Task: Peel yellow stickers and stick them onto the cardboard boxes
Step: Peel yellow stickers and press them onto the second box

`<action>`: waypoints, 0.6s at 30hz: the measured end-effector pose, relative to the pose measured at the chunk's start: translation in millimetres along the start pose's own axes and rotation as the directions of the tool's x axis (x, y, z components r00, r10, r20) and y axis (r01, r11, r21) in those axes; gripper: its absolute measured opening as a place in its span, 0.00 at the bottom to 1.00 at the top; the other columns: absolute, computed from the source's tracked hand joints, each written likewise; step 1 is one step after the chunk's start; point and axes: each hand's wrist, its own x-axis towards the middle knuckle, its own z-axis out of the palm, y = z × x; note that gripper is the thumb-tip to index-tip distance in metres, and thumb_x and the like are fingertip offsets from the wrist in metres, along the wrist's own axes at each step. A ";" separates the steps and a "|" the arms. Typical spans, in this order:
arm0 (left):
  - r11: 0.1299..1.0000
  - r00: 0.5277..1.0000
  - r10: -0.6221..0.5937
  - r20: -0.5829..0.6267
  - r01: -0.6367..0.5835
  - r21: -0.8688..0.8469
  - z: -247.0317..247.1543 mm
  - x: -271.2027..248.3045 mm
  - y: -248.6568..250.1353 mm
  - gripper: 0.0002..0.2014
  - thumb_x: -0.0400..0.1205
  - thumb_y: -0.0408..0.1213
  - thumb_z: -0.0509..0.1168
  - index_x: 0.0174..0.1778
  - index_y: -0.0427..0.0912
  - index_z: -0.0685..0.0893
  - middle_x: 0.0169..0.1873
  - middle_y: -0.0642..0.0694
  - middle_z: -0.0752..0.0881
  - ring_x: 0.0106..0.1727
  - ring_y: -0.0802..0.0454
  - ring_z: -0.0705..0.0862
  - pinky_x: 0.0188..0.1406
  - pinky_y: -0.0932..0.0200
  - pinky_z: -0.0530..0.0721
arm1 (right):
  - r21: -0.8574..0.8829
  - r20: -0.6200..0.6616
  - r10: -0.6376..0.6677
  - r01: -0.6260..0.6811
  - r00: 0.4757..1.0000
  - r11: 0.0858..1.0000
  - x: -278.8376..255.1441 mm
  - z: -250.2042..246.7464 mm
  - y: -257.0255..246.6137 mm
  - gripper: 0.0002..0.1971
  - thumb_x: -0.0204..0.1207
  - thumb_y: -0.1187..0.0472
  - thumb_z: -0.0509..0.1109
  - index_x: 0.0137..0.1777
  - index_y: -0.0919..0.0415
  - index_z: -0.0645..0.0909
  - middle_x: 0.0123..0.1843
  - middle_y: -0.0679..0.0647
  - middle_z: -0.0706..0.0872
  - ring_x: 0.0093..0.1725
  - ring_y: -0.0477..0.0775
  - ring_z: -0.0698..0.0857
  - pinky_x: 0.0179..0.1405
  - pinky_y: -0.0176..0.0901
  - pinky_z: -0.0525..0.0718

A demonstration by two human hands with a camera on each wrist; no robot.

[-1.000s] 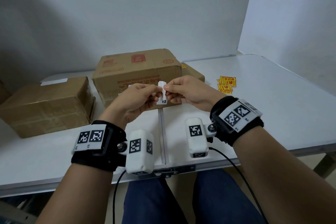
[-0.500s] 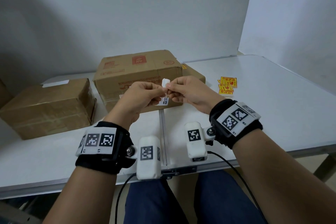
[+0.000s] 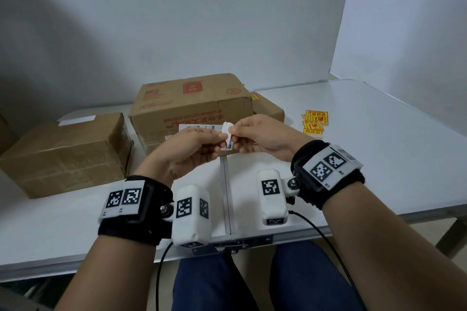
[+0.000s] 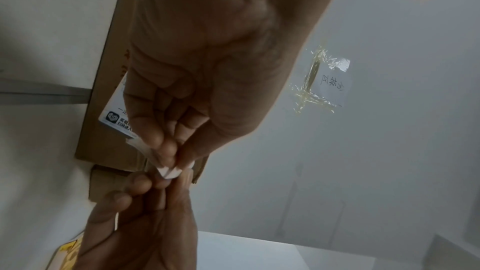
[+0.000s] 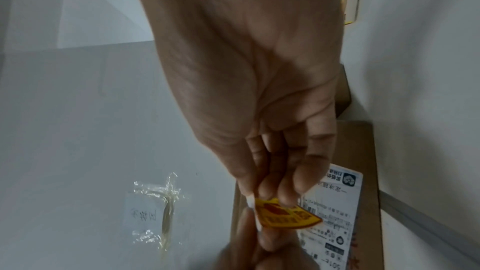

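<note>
Both hands meet in front of me above the table, pinching one small sticker (image 3: 226, 131) between them. In the head view only its white back shows. My left hand (image 3: 192, 149) pinches one edge with thumb and fingertips, and my right hand (image 3: 262, 136) pinches the other. In the right wrist view the yellow sticker (image 5: 283, 215) with red print curls under my right fingers. The left wrist view shows the white backing (image 4: 168, 170) bent at my left fingertips. The large cardboard box (image 3: 192, 101) stands just behind the hands.
A second cardboard box (image 3: 65, 154) lies at the left, and a smaller one (image 3: 267, 108) sits behind the large box. A pile of yellow stickers (image 3: 314, 121) lies on the white table (image 3: 379, 149) at the right. A metal seam (image 3: 226, 192) splits the tabletop.
The hands have stayed together on the sticker, rising slightly. The white piece between the fingertips looks more bent and curled than before.
</note>
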 end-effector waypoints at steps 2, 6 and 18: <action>0.999 0.999 0.016 -0.037 -0.018 -0.031 2.9 0.9 0.3 0.04 0.81 0.29 0.67 0.41 0.35 0.86 0.32 0.45 0.85 0.29 0.57 0.80 0.31 0.67 0.83 | 0.036 -0.027 -0.022 0.023 0.999 0.999 0.5 3.5 1.2 0.12 0.84 0.56 0.64 0.45 0.64 0.80 0.38 0.54 0.83 0.36 0.46 0.83 0.41 0.35 0.84; 0.994 0.994 0.063 -0.092 -0.071 -0.084 10.2 2.6 0.6 0.04 0.82 0.29 0.66 0.44 0.33 0.86 0.33 0.45 0.84 0.28 0.58 0.80 0.28 0.68 0.83 | 0.016 -0.048 -0.045 0.046 0.998 0.999 1.4 8.1 4.3 0.16 0.79 0.45 0.68 0.42 0.59 0.80 0.37 0.51 0.83 0.40 0.47 0.83 0.46 0.39 0.83; 0.997 1.000 -0.001 -0.016 -0.001 -0.075 5.9 0.8 -0.6 0.06 0.82 0.29 0.66 0.41 0.33 0.86 0.32 0.45 0.85 0.28 0.58 0.81 0.31 0.68 0.85 | 0.048 0.055 -0.026 0.024 0.998 0.999 -0.6 1.8 4.6 0.09 0.82 0.58 0.66 0.41 0.59 0.78 0.38 0.54 0.83 0.39 0.48 0.81 0.39 0.33 0.83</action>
